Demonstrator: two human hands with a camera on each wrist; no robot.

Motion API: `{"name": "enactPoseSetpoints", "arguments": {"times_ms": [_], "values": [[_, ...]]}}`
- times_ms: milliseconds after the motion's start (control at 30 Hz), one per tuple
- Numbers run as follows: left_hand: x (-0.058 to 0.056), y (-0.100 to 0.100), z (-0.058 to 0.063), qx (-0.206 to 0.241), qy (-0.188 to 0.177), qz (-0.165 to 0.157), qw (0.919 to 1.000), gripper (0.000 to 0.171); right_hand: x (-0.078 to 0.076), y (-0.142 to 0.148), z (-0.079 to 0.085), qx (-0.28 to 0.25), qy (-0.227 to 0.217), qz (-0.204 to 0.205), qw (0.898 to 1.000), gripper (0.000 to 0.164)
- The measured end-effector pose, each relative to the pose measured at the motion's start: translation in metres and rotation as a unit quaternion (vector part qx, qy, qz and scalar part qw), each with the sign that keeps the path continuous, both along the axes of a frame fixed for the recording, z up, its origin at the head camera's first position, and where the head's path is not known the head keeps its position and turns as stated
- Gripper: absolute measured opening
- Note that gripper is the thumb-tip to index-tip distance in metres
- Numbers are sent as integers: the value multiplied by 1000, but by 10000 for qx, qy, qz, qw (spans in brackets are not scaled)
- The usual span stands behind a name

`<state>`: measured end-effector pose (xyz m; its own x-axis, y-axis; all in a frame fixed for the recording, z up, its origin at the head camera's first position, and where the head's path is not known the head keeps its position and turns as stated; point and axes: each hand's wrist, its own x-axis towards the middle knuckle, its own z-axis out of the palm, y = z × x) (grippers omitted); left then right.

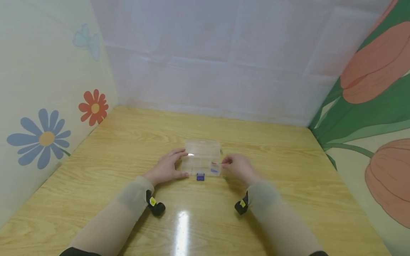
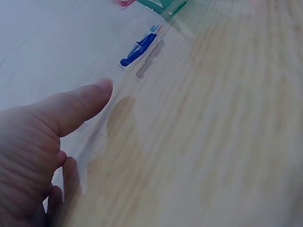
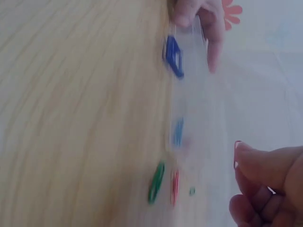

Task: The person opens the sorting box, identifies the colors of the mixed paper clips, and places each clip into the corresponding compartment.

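A clear plastic box [image 1: 200, 163] with a blue latch [image 1: 200, 177] at its front lies on the table. My left hand [image 1: 166, 167] holds its left end, thumb at the front and fingers farther back. Beside the right end, my right hand [image 1: 238, 166] pinches a red paper clip [image 3: 236, 153] between thumb and fingertip. Blue paper clips [image 3: 178, 132] show through the wall of the box's right end, with a blurred reddish patch near them. Close to that end lie a green paper clip [image 3: 156, 183], a red paper clip [image 3: 175, 187] and another small green piece [image 3: 192, 191].
The wood-grain table [image 1: 282, 156] extends around the box. A white cloth [image 1: 208, 64] hangs behind it, and flower-patterned panels [image 1: 45, 138] flank both sides. A small black camera [image 1: 157, 208] sits on each wrist.
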<state>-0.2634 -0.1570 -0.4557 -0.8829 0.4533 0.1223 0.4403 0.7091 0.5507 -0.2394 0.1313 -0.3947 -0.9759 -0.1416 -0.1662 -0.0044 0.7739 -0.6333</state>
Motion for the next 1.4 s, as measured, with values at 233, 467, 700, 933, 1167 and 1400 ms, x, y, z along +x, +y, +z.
{"name": "enactPoseSetpoints", "arguments": {"times_ms": [233,467,700,933,1167,1400], "values": [[0,0,0,20,-2,18,10000,88,-7,-36,-3,-159,165,445,9987,3],[0,0,0,56,26,21,10000,87,-9,-49,-11,-146,203,518,9983,4],[1,1,0,39,41,32,10000,87,-9,-52,-17,-66,251,546,9982,4],[1,1,0,46,41,52,10000,87,-8,-53,-15,0,283,575,9979,4],[-1,1,-2,58,95,57,9999,87,-7,-53,-16,-8,312,539,9981,3],[-1,0,-3,67,78,46,9999,87,-8,-52,-17,-80,270,521,9982,3]]}}
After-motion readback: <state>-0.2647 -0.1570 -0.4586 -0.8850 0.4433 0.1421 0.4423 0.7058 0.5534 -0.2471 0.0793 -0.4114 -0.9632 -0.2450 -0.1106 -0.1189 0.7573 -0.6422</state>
